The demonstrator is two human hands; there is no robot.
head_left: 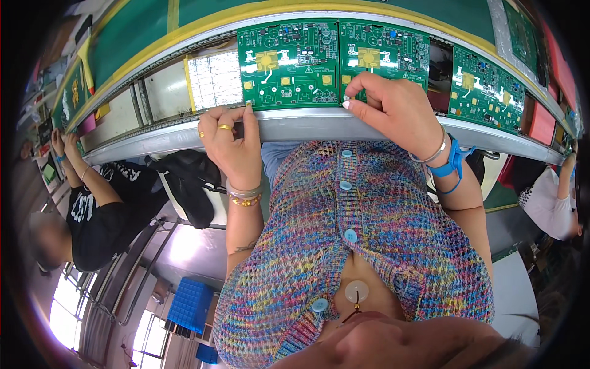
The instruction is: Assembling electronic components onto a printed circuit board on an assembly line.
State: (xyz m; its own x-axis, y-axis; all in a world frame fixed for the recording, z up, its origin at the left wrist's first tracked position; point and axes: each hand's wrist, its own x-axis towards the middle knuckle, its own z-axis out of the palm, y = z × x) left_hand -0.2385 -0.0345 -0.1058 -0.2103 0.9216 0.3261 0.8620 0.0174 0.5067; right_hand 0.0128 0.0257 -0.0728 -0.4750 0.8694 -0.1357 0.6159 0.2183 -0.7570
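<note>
Two green circuit boards lie side by side on the conveyor in front of me, a left circuit board (289, 55) and a right circuit board (384, 43). My left hand (230, 144) is at the near left corner of the left board, fingers curled and thumb and index together at the board's edge. Whatever is between them does not show. My right hand (396, 114) reaches over the right board's near left corner, by the seam. Its thumb and index are closed in a pinch; anything held there is too small to make out. A blue wrist strap (453, 163) circles my right wrist.
A metal rail (301, 126) runs along the conveyor's near side. Another circuit board (485, 89) lies farther right, with red blocks (541, 126) past it. A person in black (110, 203) works at the left, and another person in white (550, 200) at the right.
</note>
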